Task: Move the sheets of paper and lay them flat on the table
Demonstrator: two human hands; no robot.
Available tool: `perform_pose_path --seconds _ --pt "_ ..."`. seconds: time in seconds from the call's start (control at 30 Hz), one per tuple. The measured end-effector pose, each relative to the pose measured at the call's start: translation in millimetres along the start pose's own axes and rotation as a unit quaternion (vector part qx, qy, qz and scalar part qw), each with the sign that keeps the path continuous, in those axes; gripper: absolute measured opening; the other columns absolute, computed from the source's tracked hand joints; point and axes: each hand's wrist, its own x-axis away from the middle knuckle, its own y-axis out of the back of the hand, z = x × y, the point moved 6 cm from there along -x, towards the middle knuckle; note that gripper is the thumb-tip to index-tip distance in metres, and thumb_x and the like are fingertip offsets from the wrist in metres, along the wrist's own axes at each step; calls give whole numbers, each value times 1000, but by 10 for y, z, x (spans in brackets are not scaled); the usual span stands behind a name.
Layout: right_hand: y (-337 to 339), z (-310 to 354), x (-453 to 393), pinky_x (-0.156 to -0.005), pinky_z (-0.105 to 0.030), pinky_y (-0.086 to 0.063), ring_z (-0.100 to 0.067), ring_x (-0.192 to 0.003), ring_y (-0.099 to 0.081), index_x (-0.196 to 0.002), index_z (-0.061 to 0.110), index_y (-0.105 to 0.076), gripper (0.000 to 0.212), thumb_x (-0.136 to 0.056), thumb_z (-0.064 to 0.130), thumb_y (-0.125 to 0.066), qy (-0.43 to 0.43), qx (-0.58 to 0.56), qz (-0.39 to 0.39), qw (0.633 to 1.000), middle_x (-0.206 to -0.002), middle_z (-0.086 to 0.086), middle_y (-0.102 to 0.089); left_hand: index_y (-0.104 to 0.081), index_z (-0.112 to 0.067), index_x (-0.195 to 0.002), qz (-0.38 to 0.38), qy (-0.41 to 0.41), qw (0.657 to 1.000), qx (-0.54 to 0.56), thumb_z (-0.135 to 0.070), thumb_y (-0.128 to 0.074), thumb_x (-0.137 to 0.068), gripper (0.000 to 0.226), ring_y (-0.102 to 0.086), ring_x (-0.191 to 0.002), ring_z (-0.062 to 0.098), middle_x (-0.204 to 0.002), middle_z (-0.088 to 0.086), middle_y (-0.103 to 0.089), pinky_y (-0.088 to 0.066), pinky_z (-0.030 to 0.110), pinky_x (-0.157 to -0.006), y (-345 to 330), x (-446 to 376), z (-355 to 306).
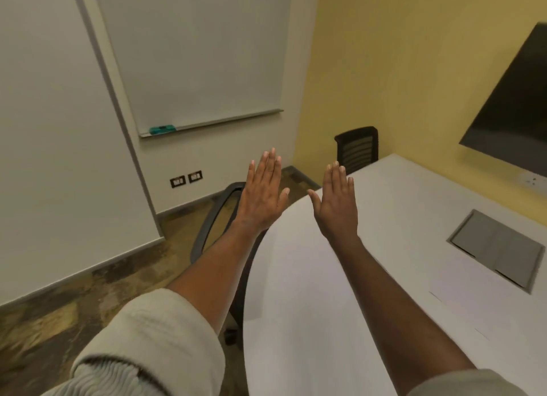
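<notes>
Above the near end of the white table point(414, 218), I hold my left hand point(262, 192) and my right hand point(337, 201) out flat, fingers straight and together, palms down, gripping nothing; the left hangs past the table's edge, over a dark chair point(211, 221). Sheets of paper point(461, 295) lie flat on the table to the right of my right forearm, well apart from both hands, their faint edges beside a closed grey hatch point(497, 250). No writing is legible anywhere.
</notes>
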Motion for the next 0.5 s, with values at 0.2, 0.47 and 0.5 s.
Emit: perform_pose_path --seconds 0.2,0.47,0.5 --pt "221 860 -243 -127 -45 -7 -26 -156 2 -160 8 -4 75 -104 56 -13 44 5 -20 999 -169 -12 -1 4 -6 -160 -3 38 999 -30 -45 -16 -98 76 11 -157 27 -170 15 11 -2 51 -128 465 160 807" --pt "438 2241 -426 -127 -43 -1 -25 -156 4 -159 7 0 76 -102 56 -13 65 9 -52 996 -168 -13 2 4 -4 -160 -20 19 997 -78 -42 -30 -101 77 11 -157 29 -169 16 12 -1 51 -128 1263 379 2017" --pt "443 2424 -440 -127 -43 -1 -25 -156 4 -159 7 -1 76 -103 55 -14 72 8 -57 996 -168 -13 2 5 -5 -160 -21 14 996 -86 -42 -30 -102 77 12 -157 29 -169 16 13 -1 51 -128 1342 399 2139"
